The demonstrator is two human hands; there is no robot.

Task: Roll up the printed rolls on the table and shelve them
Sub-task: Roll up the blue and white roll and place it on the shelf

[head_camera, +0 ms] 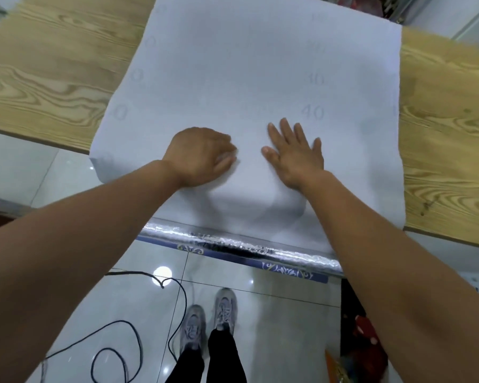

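Printed roll point(260, 64) lies unrolled, white back up, filling the centre and top of the frame across the wood-grain table point(53, 78). Faint "40" marks point(313, 111) run down it. Its near end hangs over the table's front edge at lower centre and curls to show a silver face with a blue patterned border point(233, 244). I cannot tell whether that curl is a first turn or only the loose end.

My left hand point(199, 156) rests on the sheet at mid-frame with its fingers curled under; whether they pinch any of the sheet I cannot tell. My right hand point(296, 153) lies just beside it, pressing flat with its fingers spread apart.

I judge this as the very start of rolling, the sheet being steadied or smoothed. Next I would need both hands at the near end, turning it evenly so the edges stay square.

Below, at the bottom of the frame, a black cable point(116, 341) loops on the tiled floor near my shoes point(205, 319).
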